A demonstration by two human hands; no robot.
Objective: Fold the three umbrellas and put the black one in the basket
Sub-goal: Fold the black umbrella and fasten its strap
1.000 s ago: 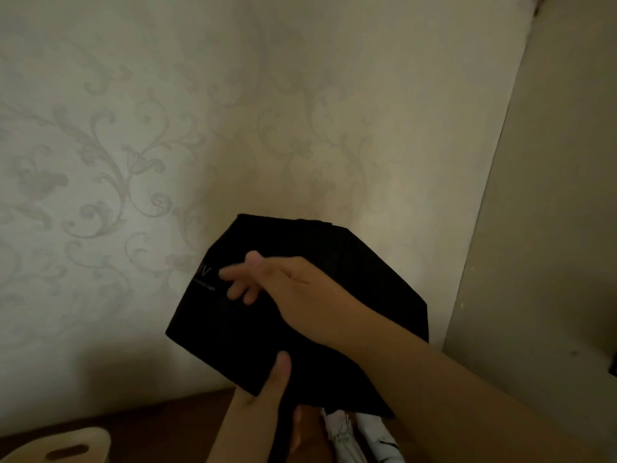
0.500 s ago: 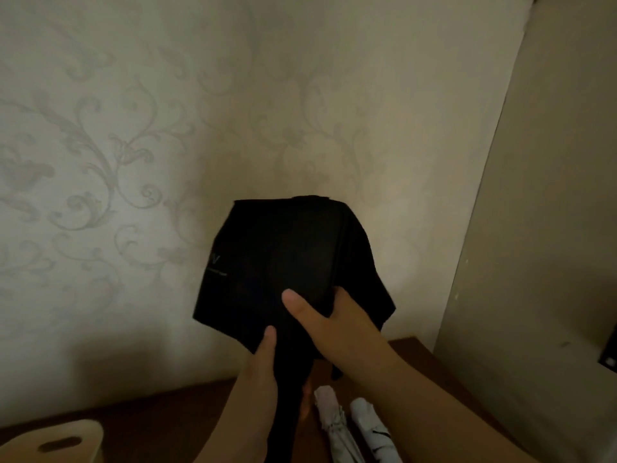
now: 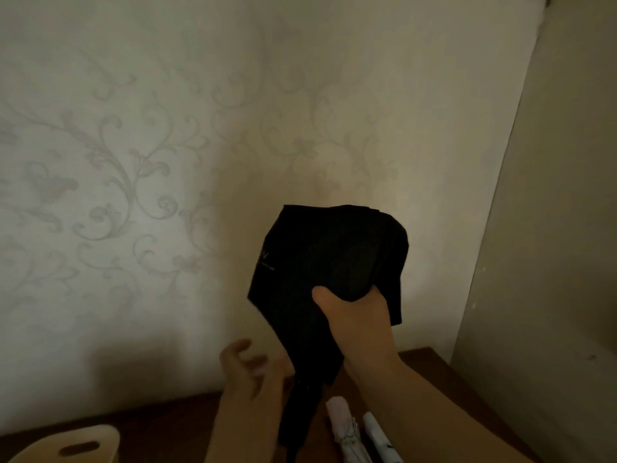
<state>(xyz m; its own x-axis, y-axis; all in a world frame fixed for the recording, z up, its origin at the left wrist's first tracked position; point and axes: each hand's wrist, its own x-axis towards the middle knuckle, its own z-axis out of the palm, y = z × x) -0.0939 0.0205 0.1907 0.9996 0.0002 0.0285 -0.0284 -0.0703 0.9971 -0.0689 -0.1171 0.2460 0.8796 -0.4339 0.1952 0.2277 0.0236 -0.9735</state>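
In the lower centre of the frame the black umbrella [image 3: 329, 262] is held upright before the wall; the right hand [image 3: 354, 320] grips its gathered canopy, thumb on the near side and fingers curled round behind. The left hand [image 3: 248, 369], blurred at lower centre, holds nothing, fingers spread and loosely bent. The cloth looks light, limp and a little slick, apt to billow loose, while the ribs inside seem stiff; it is probably best taken round the bunched middle, pleats wound tight, then by the handle below for the basket [image 3: 83, 446] at lower left
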